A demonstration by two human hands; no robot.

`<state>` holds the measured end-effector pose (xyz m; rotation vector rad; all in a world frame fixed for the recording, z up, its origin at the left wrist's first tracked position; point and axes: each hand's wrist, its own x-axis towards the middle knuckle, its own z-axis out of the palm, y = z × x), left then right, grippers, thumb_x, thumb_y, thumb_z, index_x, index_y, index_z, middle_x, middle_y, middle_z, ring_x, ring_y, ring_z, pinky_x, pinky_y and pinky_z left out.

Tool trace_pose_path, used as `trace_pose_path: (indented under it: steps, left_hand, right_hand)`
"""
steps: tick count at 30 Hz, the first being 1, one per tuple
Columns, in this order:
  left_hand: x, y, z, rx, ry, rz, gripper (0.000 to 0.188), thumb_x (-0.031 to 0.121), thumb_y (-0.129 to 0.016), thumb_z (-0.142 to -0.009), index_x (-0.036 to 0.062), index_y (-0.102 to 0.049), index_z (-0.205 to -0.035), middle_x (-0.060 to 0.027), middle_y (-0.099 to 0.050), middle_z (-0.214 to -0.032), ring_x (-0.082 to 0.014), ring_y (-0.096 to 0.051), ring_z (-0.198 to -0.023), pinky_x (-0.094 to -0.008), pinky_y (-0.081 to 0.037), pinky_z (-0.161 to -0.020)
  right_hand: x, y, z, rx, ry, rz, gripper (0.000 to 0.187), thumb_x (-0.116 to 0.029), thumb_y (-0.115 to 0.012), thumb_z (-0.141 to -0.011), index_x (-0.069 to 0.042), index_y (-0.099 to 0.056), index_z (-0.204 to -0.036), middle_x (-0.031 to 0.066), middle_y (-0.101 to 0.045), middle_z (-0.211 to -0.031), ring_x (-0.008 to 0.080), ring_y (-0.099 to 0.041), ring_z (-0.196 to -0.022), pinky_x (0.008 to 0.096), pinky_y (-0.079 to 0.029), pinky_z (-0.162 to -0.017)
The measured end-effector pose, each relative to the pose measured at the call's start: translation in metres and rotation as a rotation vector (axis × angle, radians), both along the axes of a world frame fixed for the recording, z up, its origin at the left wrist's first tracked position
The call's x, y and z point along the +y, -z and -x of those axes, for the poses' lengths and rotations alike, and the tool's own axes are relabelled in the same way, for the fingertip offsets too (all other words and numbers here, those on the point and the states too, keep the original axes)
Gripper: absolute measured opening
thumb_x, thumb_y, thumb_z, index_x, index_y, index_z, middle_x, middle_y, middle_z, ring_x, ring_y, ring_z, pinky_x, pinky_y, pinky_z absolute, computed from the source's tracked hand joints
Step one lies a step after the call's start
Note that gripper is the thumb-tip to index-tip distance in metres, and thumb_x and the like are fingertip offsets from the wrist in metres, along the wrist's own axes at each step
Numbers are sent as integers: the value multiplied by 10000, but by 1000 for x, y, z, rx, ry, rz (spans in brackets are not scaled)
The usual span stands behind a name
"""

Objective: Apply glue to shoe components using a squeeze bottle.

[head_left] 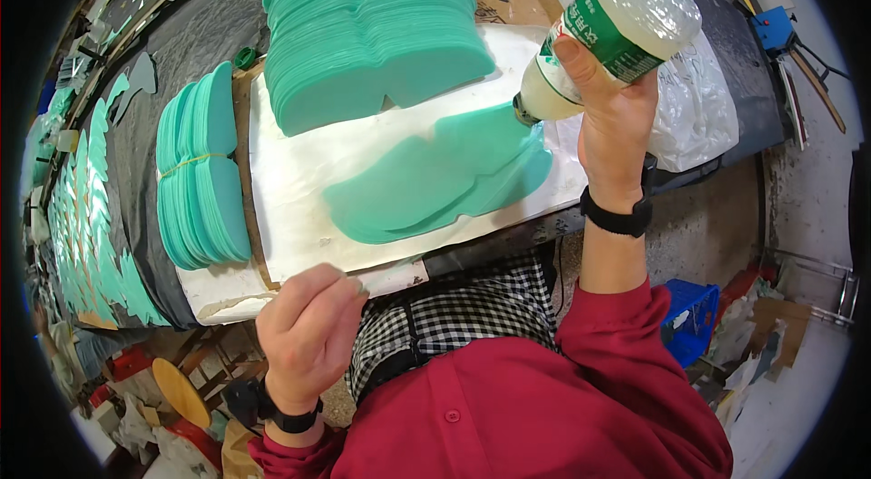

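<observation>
My right hand is wrapped round a clear plastic bottle with a green label. The bottle is tilted, its mouth pointing down and left onto the right end of some thin teal two-lobed sheets. These sheets overlap on white paper. By the table's front edge, my left hand is closed with fingertips pressed together; whether anything is between them is hidden. Behind the loose sheets rises a tall stack of teal sheets. A smaller bundle of teal sheets, tied with a band, lies to the left.
A green bottle cap lies between the two stacks. Clear plastic bags sit at the right, beside the bottle. More teal cut pieces cover the table's far left. Below the table at right stands a blue crate.
</observation>
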<state>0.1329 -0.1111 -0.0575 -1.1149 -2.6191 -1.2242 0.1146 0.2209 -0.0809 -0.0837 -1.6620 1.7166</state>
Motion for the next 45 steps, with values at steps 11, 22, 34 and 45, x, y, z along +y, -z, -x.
trace_pose_path:
  steps: [11, 22, 34, 45]
  left_hand:
    - [-5, 10, 11, 337, -205, -74, 286, -155, -729, -770, -25, -730, -1026, -122, -657, -1053, -253, -645, -928, -334, -535, -780]
    - [7, 61, 29, 209, 37, 177, 415, -127, -665, -733, 56, -733, -1099, -122, -650, -1081, -331, -616, -1049, -417, -533, -857]
    - [14, 49, 21, 232, -65, 302, 319, -55, -673, -747, 120, -764, -998, -31, -679, -1009, -316, -596, -1096, -483, -431, -1036]
    - [14, 48, 16, 194, -101, 310, 276, -36, -665, -784, 123, -768, -985, -32, -681, -990, -312, -613, -1071, -527, -382, -1096]
  right_hand:
    - [14, -3, -31, 123, 304, 183, 368, -117, -762, -916, -35, -608, -1240, 86, -664, -1197, 197, -656, -1078, 379, -530, -974]
    - [-19, -4, -32, 56, 201, 47, 420, -56, -828, -839, -35, -634, -1211, 71, -695, -1115, 179, -677, -1001, 349, -560, -914]
    - [-55, -1, 21, -70, -221, -58, 570, -86, -866, -811, -18, -547, -1278, 45, -701, -1118, 117, -668, -981, 276, -565, -846]
    - [-42, -1, 38, -78, -304, -44, 494, -76, -847, -832, -33, -576, -1243, 53, -700, -1111, 120, -673, -977, 274, -568, -818]
